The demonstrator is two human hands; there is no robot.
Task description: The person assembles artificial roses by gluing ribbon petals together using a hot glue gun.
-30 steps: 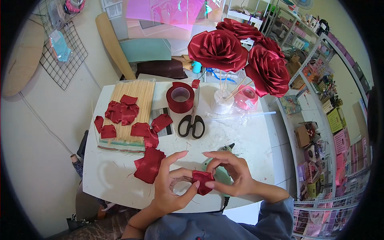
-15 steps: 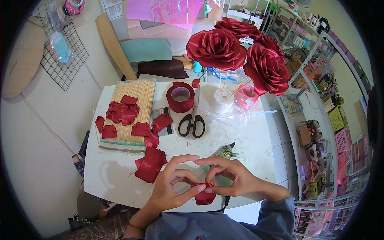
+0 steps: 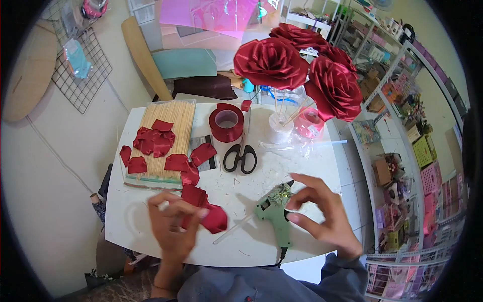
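Near the front edge of the white worktop, the two-handed pinch seen half a second earlier had been broken up. The folded dark-red satin ribbon piece had been carried leftward and was gripped between the thumb and fingers of the left hand, just in front of the small heap of cut red ribbon squares; whether it touched that heap could not be told. The right hand had been drawn off the piece and was held open, fingers spread, its fingertips just beside the nozzle end of the mint-green hot-glue gun; contact could not be made out. The work was therefore judged to have passed from both hands to one, with the gun left within reach. Bare surface was left at the front-left corner, along the right edge, and between the gun and the black-handled scissors at mid-worktop. Toward the left edge, loose red petals were spread over the flat pack of bamboo skewers. Beyond the scissors stood the roll of red ribbon, and at the back edge the large red satin roses were held on sticks in the white holder.
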